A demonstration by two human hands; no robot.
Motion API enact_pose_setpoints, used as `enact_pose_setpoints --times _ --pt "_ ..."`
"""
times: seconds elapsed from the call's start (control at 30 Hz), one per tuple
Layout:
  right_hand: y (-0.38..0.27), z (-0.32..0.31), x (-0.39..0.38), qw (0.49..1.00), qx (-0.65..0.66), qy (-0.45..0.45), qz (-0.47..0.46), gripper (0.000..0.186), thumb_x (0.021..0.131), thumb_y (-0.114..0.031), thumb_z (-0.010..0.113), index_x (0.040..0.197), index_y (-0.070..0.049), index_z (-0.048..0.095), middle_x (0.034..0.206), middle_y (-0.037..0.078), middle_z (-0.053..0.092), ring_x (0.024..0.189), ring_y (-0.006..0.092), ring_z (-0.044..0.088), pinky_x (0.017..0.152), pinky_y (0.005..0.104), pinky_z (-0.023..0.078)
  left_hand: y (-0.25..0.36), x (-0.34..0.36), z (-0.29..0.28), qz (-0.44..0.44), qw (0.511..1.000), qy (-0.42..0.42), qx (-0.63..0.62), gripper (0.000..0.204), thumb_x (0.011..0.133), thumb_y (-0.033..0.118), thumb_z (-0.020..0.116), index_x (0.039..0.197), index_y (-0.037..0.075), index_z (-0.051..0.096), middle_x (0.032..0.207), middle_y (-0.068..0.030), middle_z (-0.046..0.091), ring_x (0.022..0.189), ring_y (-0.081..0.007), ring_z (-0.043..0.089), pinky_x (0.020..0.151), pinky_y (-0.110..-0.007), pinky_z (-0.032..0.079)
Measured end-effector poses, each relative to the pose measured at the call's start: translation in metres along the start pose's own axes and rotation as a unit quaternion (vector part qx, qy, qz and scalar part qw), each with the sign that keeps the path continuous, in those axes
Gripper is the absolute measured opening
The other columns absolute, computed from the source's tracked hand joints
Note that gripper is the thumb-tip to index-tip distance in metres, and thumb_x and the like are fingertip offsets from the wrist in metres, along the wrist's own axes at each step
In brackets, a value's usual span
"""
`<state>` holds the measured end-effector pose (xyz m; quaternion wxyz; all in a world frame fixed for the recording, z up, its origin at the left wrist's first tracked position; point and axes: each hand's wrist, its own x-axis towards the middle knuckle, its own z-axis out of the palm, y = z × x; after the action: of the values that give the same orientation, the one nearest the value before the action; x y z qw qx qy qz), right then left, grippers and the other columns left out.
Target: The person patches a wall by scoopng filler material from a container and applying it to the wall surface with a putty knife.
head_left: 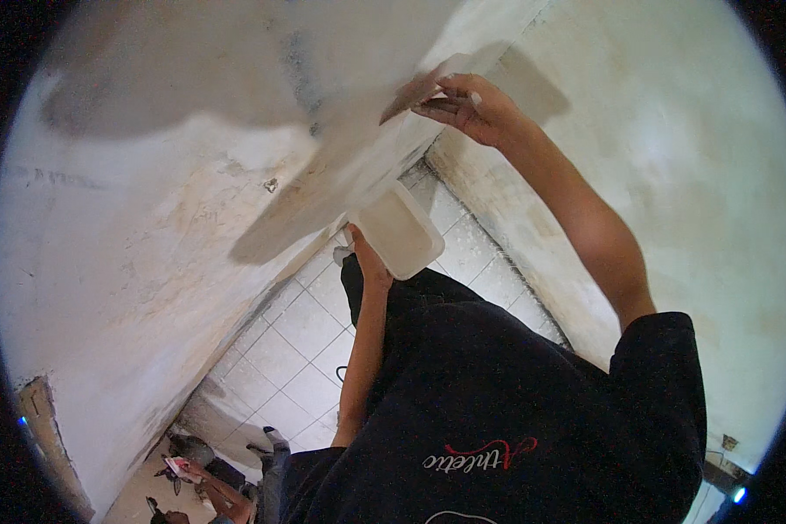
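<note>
Right hand (467,106) is raised against the wall corner (384,166), fingers pressed together on a flat scraper blade (415,92) held to the plaster; the blade edge is blurred, so its exact contact cannot be confirmed. Left hand (368,260) sits below that corner, fingers closed under a shallow rectangular white tray (402,231), held tilted above the white tiled floor (297,349). Another person (205,485) crouches far below the corner, on the floor.

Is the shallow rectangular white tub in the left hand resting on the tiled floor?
No, the left hand holds the shallow rectangular white tub up, well above the white tiled floor.
</note>
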<state>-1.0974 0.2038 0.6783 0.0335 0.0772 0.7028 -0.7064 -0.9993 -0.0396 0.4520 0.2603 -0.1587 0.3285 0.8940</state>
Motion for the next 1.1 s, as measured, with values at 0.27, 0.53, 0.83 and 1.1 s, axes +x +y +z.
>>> enact_pose_setpoints --times 0.27,0.53,0.83,1.1 --pt "0.008 -0.017 0.004 0.999 0.043 -0.018 0.010 0.021 0.091 -0.008 0.054 0.100 0.011 0.052 0.111 0.025 0.057 0.108 0.0398 0.060 0.105 0.0467 0.050 0.005 -0.007 0.001 0.003 1.000 -0.003 -0.023 0.077 0.097 0.066 0.032 0.147 0.008 0.033 0.143 -0.0113 0.046 0.131 -0.0284 0.046 0.108 -0.042 0.040" --pt "0.111 -0.009 -0.042 0.933 0.314 0.156 0.084 0.032 0.090 -0.005 0.052 0.117 0.012 0.049 0.118 0.025 0.057 0.104 0.0392 0.063 0.093 0.0462 0.054 0.048 -0.049 0.001 0.073 0.993 0.044 0.083 0.068 0.100 0.061 0.028 0.146 0.011 0.034 0.142 -0.0110 0.047 0.128 -0.0282 0.048 0.107 -0.044 0.042" --pt "0.281 -0.006 0.017 0.942 0.246 0.191 0.128 0.025 0.090 -0.002 0.052 0.113 0.006 0.051 0.096 0.021 0.063 0.083 0.0333 0.068 0.079 0.0474 0.060 0.076 -0.084 0.005 0.062 0.962 0.178 0.199 0.064 0.102 0.059 0.024 0.146 0.013 0.035 0.140 -0.0099 0.048 0.125 -0.0282 0.051 0.105 -0.044 0.044" --pt "0.190 -0.018 0.039 0.990 0.075 0.120 -0.025 0.026 0.094 -0.008 0.056 0.105 0.016 0.053 0.094 0.021 0.063 0.090 0.0336 0.068 0.082 0.0436 0.063 0.066 -0.072 -0.013 0.052 0.986 0.124 0.102 0.060 0.103 0.054 0.024 0.144 0.011 0.036 0.141 -0.0121 0.048 0.125 -0.0287 0.052 0.104 -0.046 0.046"
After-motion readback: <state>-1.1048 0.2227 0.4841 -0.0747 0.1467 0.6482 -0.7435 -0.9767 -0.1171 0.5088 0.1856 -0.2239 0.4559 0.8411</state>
